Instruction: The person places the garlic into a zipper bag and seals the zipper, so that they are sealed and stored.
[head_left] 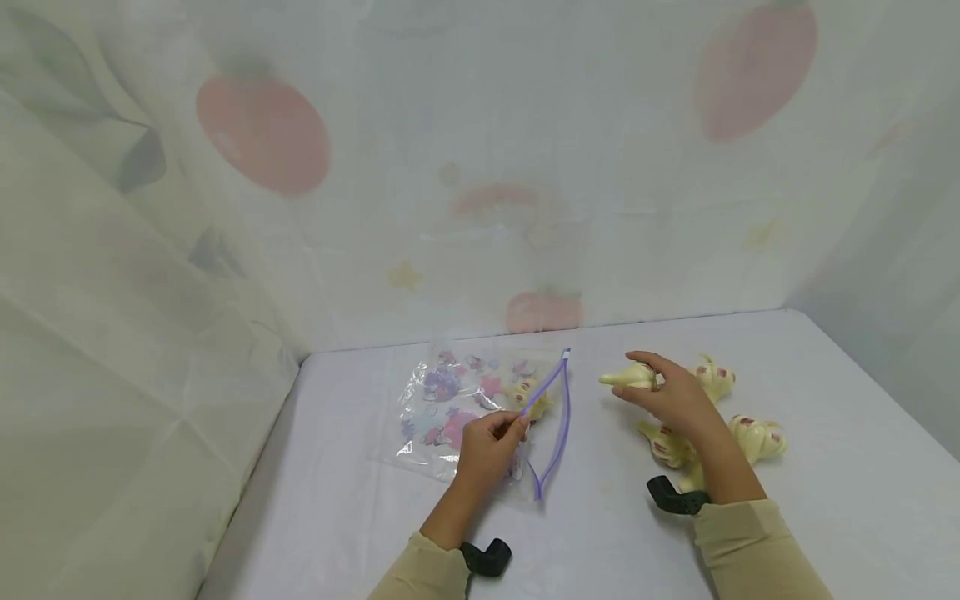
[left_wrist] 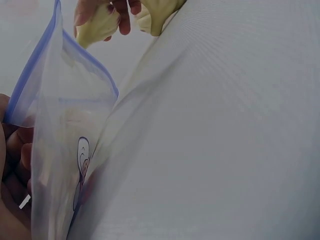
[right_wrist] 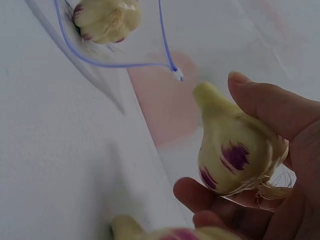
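A clear zip bag (head_left: 423,425) with pink and purple cartoon prints lies on the table, its purple zip edge (head_left: 562,433) spread apart at the right. Inside it sits one garlic bulb (right_wrist: 107,22). My left hand (head_left: 486,450) pinches the bag's near rim and lifts it. In my right hand (head_left: 681,402), thumb and fingers grip a pale garlic bulb (right_wrist: 235,150) with purple marks, its stem pointing left toward the bag's mouth. That bulb is off the table, a short way right of the bag.
Several more garlic bulbs lie on the white table (head_left: 622,533) around my right forearm, among them one behind the hand (head_left: 716,379) and one to its right (head_left: 757,437). A printed cloth (head_left: 390,167) hangs along the back and sides. Black straps' mounts (head_left: 487,558) sit at both wrists.
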